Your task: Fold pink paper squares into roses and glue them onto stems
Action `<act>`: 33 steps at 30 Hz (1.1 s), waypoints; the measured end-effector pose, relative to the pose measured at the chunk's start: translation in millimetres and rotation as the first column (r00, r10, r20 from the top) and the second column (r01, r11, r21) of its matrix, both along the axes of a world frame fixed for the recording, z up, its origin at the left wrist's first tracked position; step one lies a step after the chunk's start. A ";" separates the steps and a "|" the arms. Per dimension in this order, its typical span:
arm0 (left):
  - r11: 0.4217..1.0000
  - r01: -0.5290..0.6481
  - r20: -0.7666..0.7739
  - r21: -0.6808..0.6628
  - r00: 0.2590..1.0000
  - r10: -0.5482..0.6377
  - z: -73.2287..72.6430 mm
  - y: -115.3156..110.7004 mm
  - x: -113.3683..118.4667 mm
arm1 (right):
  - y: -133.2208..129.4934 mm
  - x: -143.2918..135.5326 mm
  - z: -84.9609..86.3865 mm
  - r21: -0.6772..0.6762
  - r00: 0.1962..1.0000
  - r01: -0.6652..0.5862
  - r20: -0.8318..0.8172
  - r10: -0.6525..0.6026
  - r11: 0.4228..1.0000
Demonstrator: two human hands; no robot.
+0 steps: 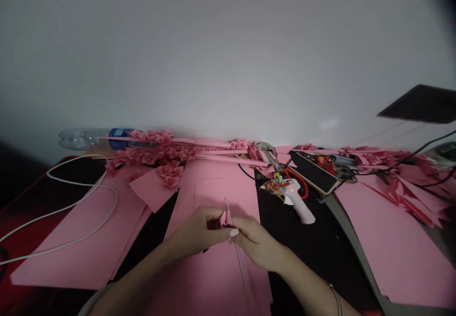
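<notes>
The left grip (199,230) and right grip (255,242) both pinch a folded paper (226,218), a glue gun (297,199) lying beyond them, rightward.

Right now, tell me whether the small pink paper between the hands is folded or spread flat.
Folded: the small pink paper shows raised, pointed folds where the left hand and right hand meet around it.

Left grip (198,229), right grip (257,242): pinched
</notes>
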State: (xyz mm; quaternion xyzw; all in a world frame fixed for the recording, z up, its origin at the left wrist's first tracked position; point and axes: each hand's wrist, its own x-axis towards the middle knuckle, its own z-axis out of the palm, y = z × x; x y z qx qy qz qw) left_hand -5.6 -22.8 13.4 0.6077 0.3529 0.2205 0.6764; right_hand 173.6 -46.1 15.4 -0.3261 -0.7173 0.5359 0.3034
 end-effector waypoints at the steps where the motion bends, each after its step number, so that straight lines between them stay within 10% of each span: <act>1: 0.999 0.020 -0.002 -0.025 1.000 -0.020 0.1 0.5 -0.7 | -0.2 0.2 0.6 -0.006 1.000 -0.015 -0.006 0.015 1.000; 15: 0.982 0.080 0.174 -0.168 0.983 -0.050 1.7 3.3 -1.7 | -3.8 -2.2 -6.2 -0.269 0.980 -0.044 -0.198 -0.010 0.962; 33: 0.993 0.005 0.086 -0.118 0.996 0.005 -2.1 -0.4 -0.1 | -4.3 -3.3 -2.3 -0.188 0.993 -0.072 -0.108 0.052 0.980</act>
